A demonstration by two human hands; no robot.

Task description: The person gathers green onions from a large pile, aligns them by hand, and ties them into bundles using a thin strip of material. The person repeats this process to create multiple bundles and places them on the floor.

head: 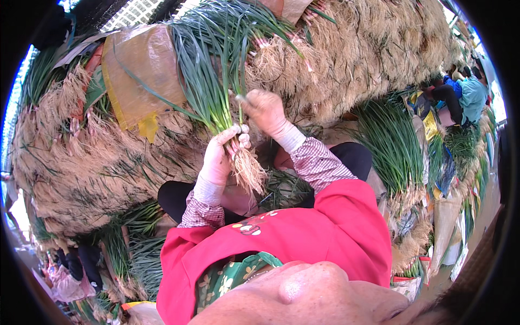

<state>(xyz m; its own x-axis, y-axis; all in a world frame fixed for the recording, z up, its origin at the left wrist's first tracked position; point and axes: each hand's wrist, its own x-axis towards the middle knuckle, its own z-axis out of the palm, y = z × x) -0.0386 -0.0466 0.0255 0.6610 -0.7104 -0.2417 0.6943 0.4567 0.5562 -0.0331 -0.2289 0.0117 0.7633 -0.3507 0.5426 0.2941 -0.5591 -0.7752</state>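
My left hand point(219, 156) grips a bunch of green garlic point(211, 105) just above its pinkish stem bases. The long flat leaves fan upward over the heap, and the pale roots point(248, 172) hang below my fingers. Close by on the right, my right hand point(266, 111) is curled beside the upright green stalks. Its fingertips are blurred, so I cannot tell whether they pinch a stalk. More loose green garlic point(264, 44) lies just beyond, roots towards me, on a large root-covered stack point(349, 57).
A yellowish plastic sheet point(142, 73) drapes over the stack at left. Cut leaves point(284, 189) lie between my knees. Upright green garlic bundles point(392, 150) stand at right, others point(146, 260) at lower left. Another person in teal point(473, 97) sits far right; a person in pink point(67, 280) is at lower left.
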